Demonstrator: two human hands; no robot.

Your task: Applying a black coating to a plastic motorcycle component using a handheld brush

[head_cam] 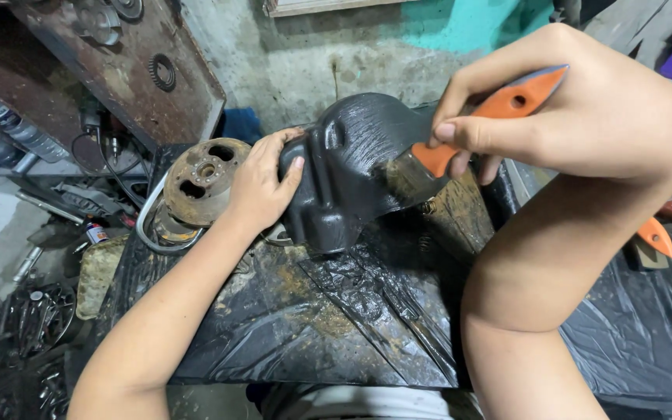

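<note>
Our left hand [262, 187] presses flat, fingers spread, on the black cover [351, 167] at the surface's [313, 327] twelve o'clock edge. Our right hand's [577, 109] grip is clamped on the orange-handled brush [460, 132], bristles touching the cover; a rusty disc [204, 179] sits at its nine o'clock.

Glossy wet-black cover [351, 167], rusty metal rotor [204, 179]

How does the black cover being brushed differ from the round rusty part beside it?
The black cover is glossy, wet-looking black; the rusty round part is dull brown. The cover is an irregular moulded shell; the rusty part is a disc with holes. The left hand steadies the cover while the right hand holds the orange-handled brush on it; the rusty part lies untouched. Both rest on the black plastic sheet.
</note>
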